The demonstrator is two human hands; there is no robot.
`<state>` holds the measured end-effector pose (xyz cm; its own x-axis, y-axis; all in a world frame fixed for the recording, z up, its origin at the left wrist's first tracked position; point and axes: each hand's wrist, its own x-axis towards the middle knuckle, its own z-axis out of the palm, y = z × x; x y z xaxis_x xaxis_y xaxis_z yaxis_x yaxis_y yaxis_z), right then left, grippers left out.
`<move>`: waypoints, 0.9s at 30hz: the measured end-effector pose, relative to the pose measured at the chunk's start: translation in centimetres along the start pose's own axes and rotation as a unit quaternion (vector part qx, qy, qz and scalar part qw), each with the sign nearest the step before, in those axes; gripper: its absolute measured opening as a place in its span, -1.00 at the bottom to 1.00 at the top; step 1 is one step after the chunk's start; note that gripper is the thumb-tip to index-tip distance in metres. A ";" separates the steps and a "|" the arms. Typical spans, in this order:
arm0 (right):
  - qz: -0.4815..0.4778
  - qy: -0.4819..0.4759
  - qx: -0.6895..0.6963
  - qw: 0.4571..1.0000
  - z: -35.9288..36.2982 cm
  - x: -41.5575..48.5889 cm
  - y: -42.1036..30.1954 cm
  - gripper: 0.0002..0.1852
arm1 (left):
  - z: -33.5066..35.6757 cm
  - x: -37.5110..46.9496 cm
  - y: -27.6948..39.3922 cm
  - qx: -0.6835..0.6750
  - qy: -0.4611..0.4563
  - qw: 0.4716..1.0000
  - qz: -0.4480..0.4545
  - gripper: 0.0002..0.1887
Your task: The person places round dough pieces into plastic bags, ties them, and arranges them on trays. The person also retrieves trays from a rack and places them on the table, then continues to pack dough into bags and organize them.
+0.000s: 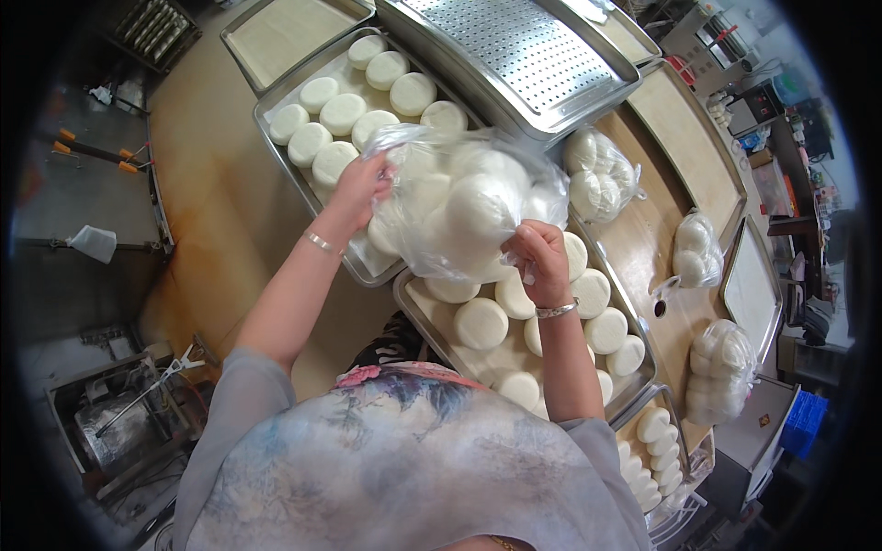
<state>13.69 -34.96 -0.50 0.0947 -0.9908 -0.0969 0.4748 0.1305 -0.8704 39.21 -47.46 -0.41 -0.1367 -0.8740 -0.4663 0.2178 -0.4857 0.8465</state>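
Note:
Between my hands hangs a clear plastic bag (475, 200) with several round white buns inside, its outline partly blurred. My left hand (365, 186) grips the bag at its left edge. On the other side, my right hand (541, 258) pinches a gathered, twisted part of the plastic. Behind and below the bag are two metal trays of flat round white buns: the far tray (289, 175) to the left and the near tray (448, 341) in front of my body. The bag hides part of both trays.
Filled, tied bun bags sit on the wooden table (634, 255) at right: one large bag (599, 175), one small bag (696, 248), another large bag (720, 372). A perforated metal tray (510, 55) tops a stack at the back. Paper-lined trays (689, 131) edge the table. More buns (658, 448) lie lower right.

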 end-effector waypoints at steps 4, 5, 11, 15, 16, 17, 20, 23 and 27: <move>0.044 -0.021 -0.007 0.999 -1.9 1.0 0.7 -0.62 | 2.6 3.6 -0.5 0.212 -0.031 0.973 0.085 -0.80; 0.054 -0.028 -0.018 0.998 -2.5 1.4 0.9 -0.62 | 3.2 3.8 -0.6 0.281 -0.040 0.951 0.120 -0.78; 0.068 0.077 -0.244 0.964 -6.1 2.5 1.6 -0.67 | 3.5 1.4 1.3 0.145 -0.104 0.967 0.183 -0.67; 0.019 0.143 -0.487 0.862 -8.3 0.7 2.4 -0.73 | 1.8 -1.3 2.0 0.083 -0.084 0.990 0.082 -0.65; 0.012 0.154 -0.551 0.820 -8.7 0.2 2.7 -0.74 | 1.6 -1.7 1.8 0.097 -0.071 0.989 0.089 -0.65; 0.017 0.163 -0.610 0.776 -9.1 -0.2 2.9 -0.73 | 1.5 -2.0 1.6 0.111 -0.058 0.987 0.096 -0.65; 0.055 0.172 -0.556 0.811 -9.7 -0.9 3.2 -0.70 | 1.1 -2.7 0.9 0.136 -0.042 0.984 0.106 -0.65; 0.070 0.184 -0.454 0.869 -9.2 -0.5 3.1 -0.52 | 1.3 -2.8 0.6 0.146 -0.056 0.981 0.112 -0.66; 0.025 0.115 -0.543 0.831 -7.4 1.3 2.2 -0.25 | 2.6 -2.0 0.3 0.117 -0.068 0.982 0.134 -0.66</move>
<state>8.42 -36.22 -6.10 -0.1381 -0.9823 -0.1266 -0.6067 0.1849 -0.7732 37.08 -45.86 1.45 -0.2366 -0.9519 -0.1945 0.0372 -0.2089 0.9772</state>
